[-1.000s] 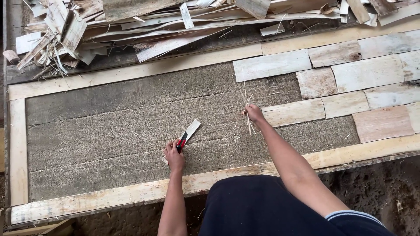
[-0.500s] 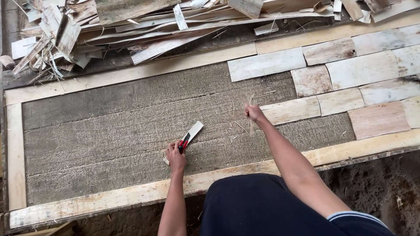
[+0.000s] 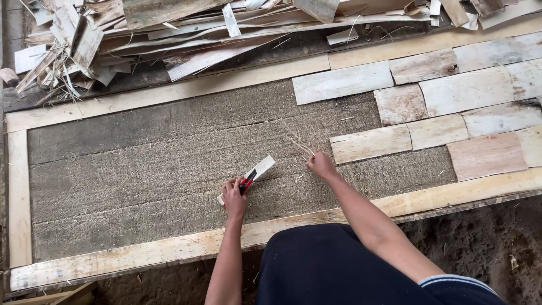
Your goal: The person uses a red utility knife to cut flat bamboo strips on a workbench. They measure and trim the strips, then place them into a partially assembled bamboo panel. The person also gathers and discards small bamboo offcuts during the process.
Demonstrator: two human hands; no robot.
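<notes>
Veneer pieces [image 3: 435, 107] laid only at the board's [image 3: 169, 169] right end; most left bare. Left hand [image 3: 234, 195] closed around knife [image 3: 247, 182] and strip [image 3: 257, 171] mid-board; right hand [image 3: 322, 165] pinching fibres [image 3: 299, 144].

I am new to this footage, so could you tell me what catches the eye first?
A long grey fibrous panel in a pale wooden frame fills the middle, pale veneer pieces tiling its right end. The left hand holds a veneer strip with a red-and-black cutter; the right hand pinches thin fibres.
</notes>
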